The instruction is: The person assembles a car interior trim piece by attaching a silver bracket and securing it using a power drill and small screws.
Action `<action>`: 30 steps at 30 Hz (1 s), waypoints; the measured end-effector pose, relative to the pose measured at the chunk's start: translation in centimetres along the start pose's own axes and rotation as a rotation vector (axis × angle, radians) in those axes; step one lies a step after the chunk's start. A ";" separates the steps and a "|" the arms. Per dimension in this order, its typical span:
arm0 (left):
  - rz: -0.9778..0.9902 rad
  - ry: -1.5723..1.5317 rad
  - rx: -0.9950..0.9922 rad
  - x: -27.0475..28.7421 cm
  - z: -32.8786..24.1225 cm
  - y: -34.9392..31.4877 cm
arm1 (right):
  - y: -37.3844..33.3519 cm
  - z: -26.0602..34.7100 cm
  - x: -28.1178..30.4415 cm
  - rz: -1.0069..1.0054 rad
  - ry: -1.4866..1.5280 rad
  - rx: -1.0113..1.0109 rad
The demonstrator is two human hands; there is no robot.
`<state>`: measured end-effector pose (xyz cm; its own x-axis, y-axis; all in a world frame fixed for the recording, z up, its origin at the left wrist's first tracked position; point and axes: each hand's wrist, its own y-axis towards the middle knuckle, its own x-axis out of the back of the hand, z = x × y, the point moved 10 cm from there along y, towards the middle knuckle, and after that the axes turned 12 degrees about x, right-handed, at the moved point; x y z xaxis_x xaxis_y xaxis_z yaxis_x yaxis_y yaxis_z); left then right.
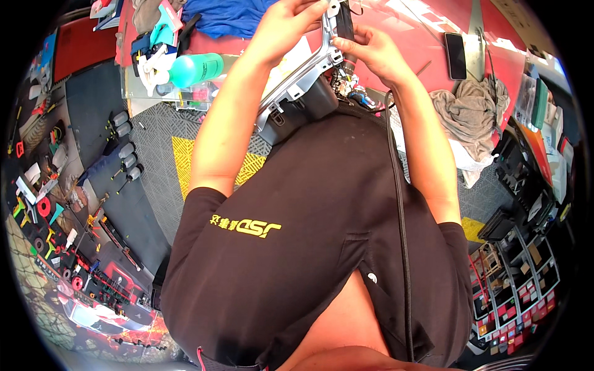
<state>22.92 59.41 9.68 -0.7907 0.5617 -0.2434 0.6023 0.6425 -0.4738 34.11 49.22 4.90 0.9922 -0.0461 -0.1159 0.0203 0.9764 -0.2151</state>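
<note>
A long silver metal bracket (pixel 309 72) with holes and bent edges slants up in front of my chest. Fixed along its lower side is a black plastic housing (pixel 303 108). My left hand (pixel 286 28) has its fingers closed on the bracket's upper end, with the fingertips partly cut off by the top edge. On the other side, my right hand (pixel 374 54) presses its thumb to the bracket's edge; its fingers curl beside a black tube-like piece (pixel 344 28). Small coloured wires and connectors (pixel 359 94) show below that hand.
On the red-topped table lie a green spray bottle (pixel 197 69), a blue cloth (pixel 229 17), a black phone (pixel 455 55) and a grey-brown rag (pixel 473 114). A tool board (pixel 55 204) stands to the left. Shelves with small bins (pixel 516 290) stand at right.
</note>
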 end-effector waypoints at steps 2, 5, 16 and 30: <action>-0.057 0.356 -0.029 2.2 0.7 -2.5 | -0.1 0.1 0.1 -0.007 0.026 0.017; -0.090 0.772 0.051 3.5 2.4 -7.6 | 0.1 0.3 -0.2 -0.014 0.036 0.005; -0.013 0.626 0.191 3.7 6.3 -9.5 | 0.5 -0.8 -0.2 0.007 0.038 -0.013; 0.189 0.458 0.293 2.1 6.8 -8.6 | 0.6 1.0 0.7 0.036 -0.004 0.061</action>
<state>15.32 51.56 7.44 -0.5047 0.8632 0.0136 0.6217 0.3743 -0.6881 34.98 49.93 5.63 0.9929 -0.0102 -0.1187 -0.0079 0.9885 -0.1512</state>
